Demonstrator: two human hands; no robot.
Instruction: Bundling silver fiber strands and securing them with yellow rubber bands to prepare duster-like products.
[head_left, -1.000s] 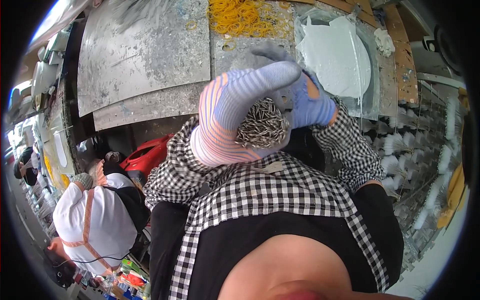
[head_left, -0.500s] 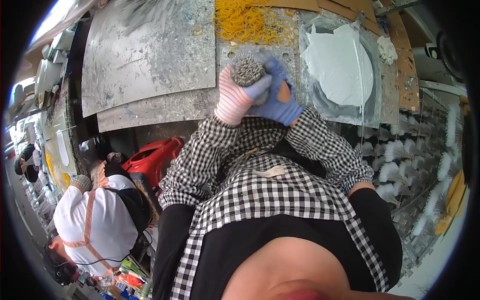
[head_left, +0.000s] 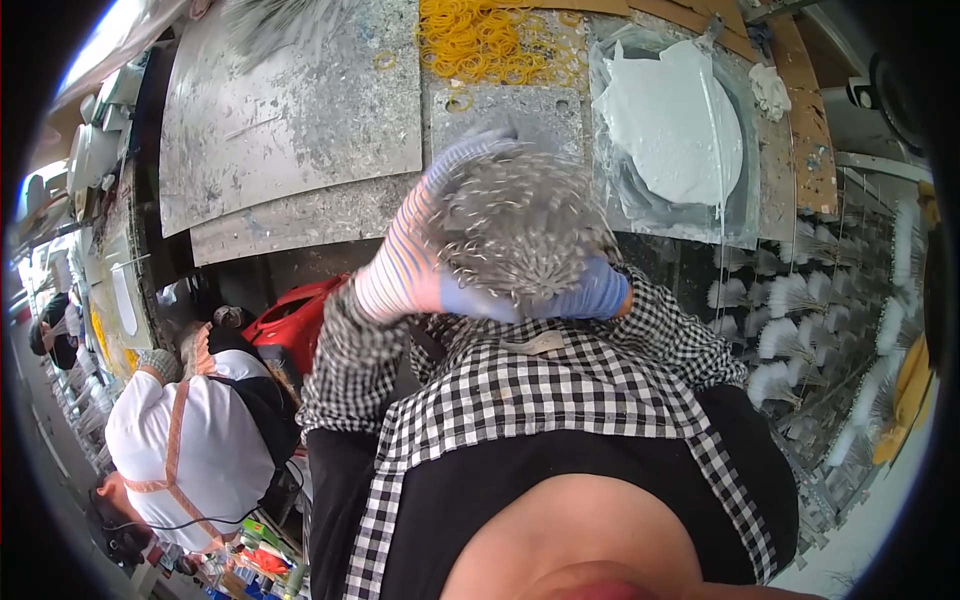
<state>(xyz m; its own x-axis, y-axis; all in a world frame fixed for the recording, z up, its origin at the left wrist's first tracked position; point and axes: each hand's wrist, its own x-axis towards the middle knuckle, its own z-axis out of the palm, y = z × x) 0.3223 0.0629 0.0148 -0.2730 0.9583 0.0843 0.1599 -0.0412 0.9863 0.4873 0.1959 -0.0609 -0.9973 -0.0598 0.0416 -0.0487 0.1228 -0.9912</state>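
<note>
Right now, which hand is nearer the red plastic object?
Left. The left hand is up and right of the red plastic object in the picture; the right hand is much farther to its right.

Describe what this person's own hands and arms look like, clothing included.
The left hand wears a striped glove, pale with peach and blue-lilac bands. The right hand is in a blue glove, mostly hidden from view. Black-and-white checked sleeves cover both forearms, with black fabric showing higher up the arms.
</note>
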